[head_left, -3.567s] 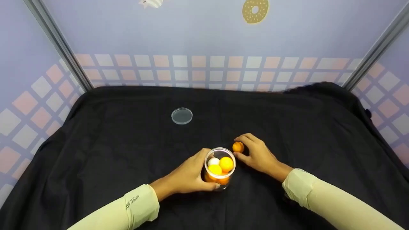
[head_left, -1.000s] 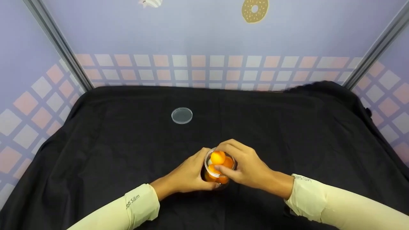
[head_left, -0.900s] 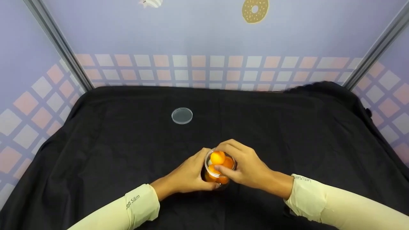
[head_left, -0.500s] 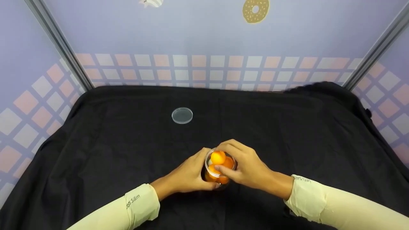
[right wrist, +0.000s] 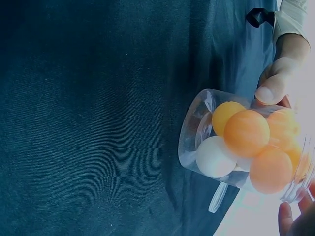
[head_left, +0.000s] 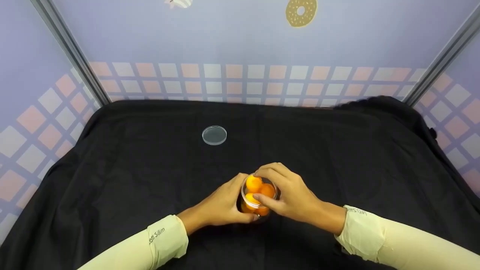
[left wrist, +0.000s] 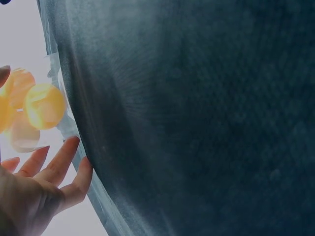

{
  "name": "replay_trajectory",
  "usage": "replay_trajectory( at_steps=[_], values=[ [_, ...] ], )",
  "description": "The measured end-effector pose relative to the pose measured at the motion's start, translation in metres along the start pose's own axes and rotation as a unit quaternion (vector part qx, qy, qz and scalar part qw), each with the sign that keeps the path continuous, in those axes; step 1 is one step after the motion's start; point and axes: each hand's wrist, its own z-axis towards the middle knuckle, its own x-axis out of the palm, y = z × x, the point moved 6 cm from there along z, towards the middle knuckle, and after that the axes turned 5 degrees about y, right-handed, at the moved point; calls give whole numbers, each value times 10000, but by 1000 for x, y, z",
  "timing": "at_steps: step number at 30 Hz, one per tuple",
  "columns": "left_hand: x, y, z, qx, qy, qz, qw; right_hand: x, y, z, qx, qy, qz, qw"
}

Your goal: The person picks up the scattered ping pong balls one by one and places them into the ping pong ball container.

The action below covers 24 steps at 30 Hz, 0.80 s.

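Note:
My left hand (head_left: 223,204) grips the side of a clear jar (right wrist: 194,140), thumb in front and fingers behind. Several orange and yellow table tennis balls and white ones fill it; a white ball (right wrist: 215,157) lies near the bottom. At the mouth sits an orange ball (head_left: 254,183), beside the fingertips of my right hand (head_left: 290,193). That hand arches over the right part of the rim, thumb above another ball (head_left: 251,198). No grip on the upper ball shows. The right palm side is hidden in the head view.
A clear round lid (head_left: 214,135) lies on the black cloth (head_left: 150,157), beyond the jar and to its left. Patterned wall panels (head_left: 232,41) with grey metal posts (head_left: 67,48) enclose the back and sides.
My right hand carried an orange ball from beside the jar to its mouth. Since half a second ago that ball has shifted slightly left, covering the white ball. The left hand keeps its hold.

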Motion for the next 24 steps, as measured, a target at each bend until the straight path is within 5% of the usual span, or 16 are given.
replay_trajectory(
  at_steps=[12,24],
  values=[
    [0,0,-1,-13,27,169,9999,-2,-3,-8,27,38,60,10000],
    [0,0,-2,-59,-137,297,9994,-16,-21,-23,701,232,-65,9972]
  ],
)
